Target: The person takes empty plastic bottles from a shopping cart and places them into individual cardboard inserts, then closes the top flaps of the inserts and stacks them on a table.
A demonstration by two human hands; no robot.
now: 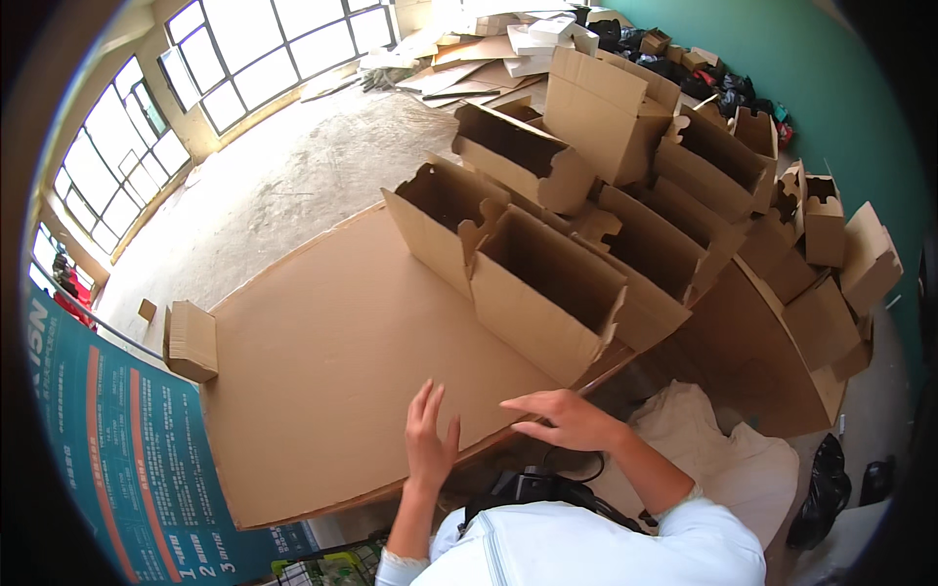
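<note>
My left hand (428, 439) hovers over the near edge of a wide brown cardboard sheet (332, 361), its fingers stretched and thumb apart. To its right my right hand (565, 420) points inward, fingers extended and thumb spread below them. Neither hand holds anything. Just beyond the right hand stands an open-topped cardboard box (542, 303) on the sheet's right part. Behind it and beside it are more open boxes, among them a box with notched flaps (440, 220) and another long open box (650, 249).
A tall box (601, 112) rises behind the others; more boxes (845, 259) pile up at the right. A small carton (191, 342) stands by the sheet's left edge, near a blue printed banner (127, 439). Beige cloth (684, 439) lies right of me. Flattened cardboard (479, 73) and black bags (733, 93) are far back.
</note>
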